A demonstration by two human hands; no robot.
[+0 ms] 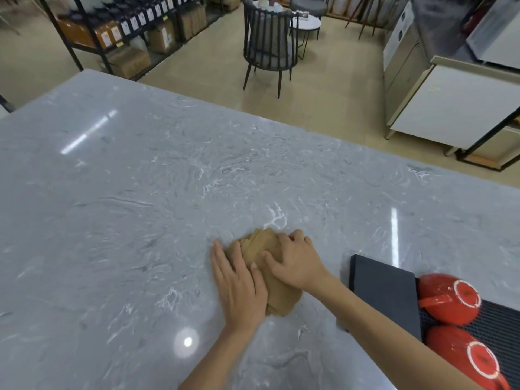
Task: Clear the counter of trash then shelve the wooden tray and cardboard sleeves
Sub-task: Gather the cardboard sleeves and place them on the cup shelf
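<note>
The grey counter lies bare across its whole left and far side, with its far edge running toward a chair and shelves beyond. Near the front edge, the left hand lies flat, fingers spread, pressing the left side of a stack of brown sleeves. The right hand rests on top of the stack, fingers curled over its far edge. Just right sits a black slab, then two red cups upside down on a dark mat.
</note>
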